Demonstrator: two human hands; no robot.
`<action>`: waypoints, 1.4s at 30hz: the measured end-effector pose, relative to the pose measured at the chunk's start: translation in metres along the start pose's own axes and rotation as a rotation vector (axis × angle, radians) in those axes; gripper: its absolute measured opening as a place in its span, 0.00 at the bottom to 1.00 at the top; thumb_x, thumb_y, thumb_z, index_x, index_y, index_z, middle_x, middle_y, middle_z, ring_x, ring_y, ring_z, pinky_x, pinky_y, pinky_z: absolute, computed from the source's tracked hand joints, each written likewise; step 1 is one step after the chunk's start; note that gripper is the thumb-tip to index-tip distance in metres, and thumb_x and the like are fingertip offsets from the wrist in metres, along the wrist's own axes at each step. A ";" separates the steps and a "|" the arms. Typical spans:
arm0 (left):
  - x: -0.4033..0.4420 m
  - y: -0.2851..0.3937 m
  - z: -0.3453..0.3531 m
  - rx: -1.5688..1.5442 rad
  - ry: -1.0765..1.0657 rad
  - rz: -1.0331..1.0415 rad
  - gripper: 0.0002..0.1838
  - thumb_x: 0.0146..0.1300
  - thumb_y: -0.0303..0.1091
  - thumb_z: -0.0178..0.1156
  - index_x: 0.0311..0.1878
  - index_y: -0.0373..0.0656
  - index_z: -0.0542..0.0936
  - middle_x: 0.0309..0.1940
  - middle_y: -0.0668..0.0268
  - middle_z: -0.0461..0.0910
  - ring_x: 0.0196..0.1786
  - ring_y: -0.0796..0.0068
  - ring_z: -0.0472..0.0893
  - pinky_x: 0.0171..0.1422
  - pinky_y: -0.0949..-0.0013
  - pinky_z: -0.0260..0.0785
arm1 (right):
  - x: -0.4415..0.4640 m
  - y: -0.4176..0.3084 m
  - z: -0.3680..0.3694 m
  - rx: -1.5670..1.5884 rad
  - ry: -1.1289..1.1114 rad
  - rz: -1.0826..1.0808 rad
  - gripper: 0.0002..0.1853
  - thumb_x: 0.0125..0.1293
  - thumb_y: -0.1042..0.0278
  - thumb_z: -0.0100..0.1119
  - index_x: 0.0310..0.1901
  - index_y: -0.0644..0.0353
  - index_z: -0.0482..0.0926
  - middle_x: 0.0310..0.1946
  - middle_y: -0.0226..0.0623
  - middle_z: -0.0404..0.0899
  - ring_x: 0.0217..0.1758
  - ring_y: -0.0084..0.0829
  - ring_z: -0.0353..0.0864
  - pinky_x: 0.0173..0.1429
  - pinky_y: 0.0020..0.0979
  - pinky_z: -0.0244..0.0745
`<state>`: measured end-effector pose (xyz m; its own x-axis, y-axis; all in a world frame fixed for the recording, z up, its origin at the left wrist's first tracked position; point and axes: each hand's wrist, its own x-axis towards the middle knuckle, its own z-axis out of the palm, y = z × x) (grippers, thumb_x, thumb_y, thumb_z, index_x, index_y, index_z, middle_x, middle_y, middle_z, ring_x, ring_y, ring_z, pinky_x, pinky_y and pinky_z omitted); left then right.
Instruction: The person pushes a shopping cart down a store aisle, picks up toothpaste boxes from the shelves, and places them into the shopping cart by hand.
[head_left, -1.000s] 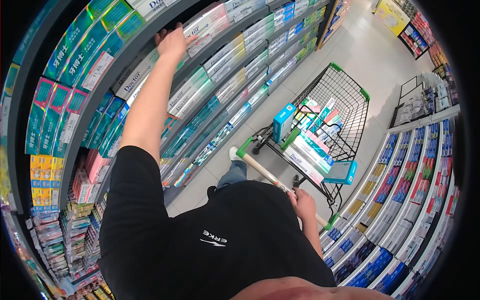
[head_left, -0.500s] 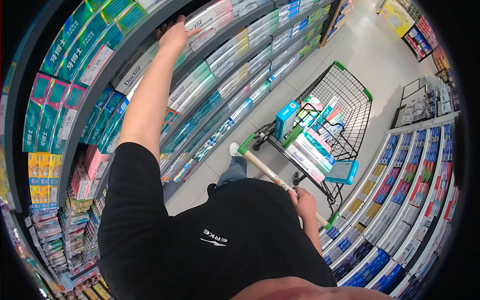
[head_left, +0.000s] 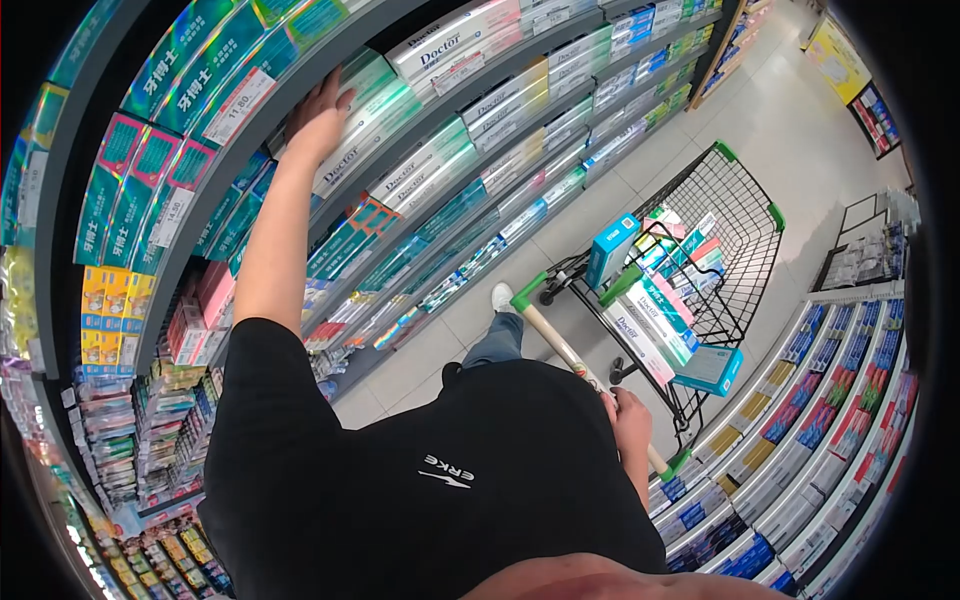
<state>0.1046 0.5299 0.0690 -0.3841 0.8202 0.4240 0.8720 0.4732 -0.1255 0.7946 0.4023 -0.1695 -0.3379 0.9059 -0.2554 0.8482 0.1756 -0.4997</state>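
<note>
Green and white, the boxes [head_left: 372,112] on the left-hand shelf [head_left: 292,78] lie right at your left hand [head_left: 318,120]. Your left arm is stretched out to them, the thumb a little apart from the fingers, and the fingertips reach in among the cartons. You seem to be touching the near end of the stack, but whether you have hold of a box cannot be told from here. Pink-ended Doctor boxes [head_left: 455,48] sit just beyond, farther along the same shelf. On the nearer side are teal boxes [head_left: 165,75], with a price tag [head_left: 240,105] reading 11.80 in front of them.

Your right hand [head_left: 630,420] is closed around the cart's pale handle [head_left: 555,333], toward its right end, with the fingers curled over the bar. The black wire cart [head_left: 752,235] stands ahead of you, angled across the tiled floor [head_left: 612,208]. White cartons [head_left: 640,328], one printed Doctor, lie at the cart's near end, with more packs [head_left: 688,245] beyond them. One blue box [head_left: 612,250] stands at the cart's left side and another [head_left: 710,370] lies at its right. Your white shoe [head_left: 502,297] shows just left of the handle.
</note>
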 end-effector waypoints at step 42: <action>-0.335 0.293 0.059 -0.708 -0.432 0.827 0.19 0.76 0.48 0.65 0.30 0.49 0.88 0.29 0.68 0.86 0.41 0.63 0.84 0.55 0.56 0.69 | 0.112 0.120 -0.011 -0.367 0.140 -0.085 0.28 0.58 0.55 0.81 0.55 0.59 0.79 0.54 0.40 0.83 0.61 0.46 0.83 0.60 0.46 0.83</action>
<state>0.4708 0.4129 -0.1623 0.4270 0.8997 0.0901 0.8264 -0.4288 0.3649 0.8633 0.5291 -0.2492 -0.3755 0.9216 -0.0983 0.9177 0.3549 -0.1787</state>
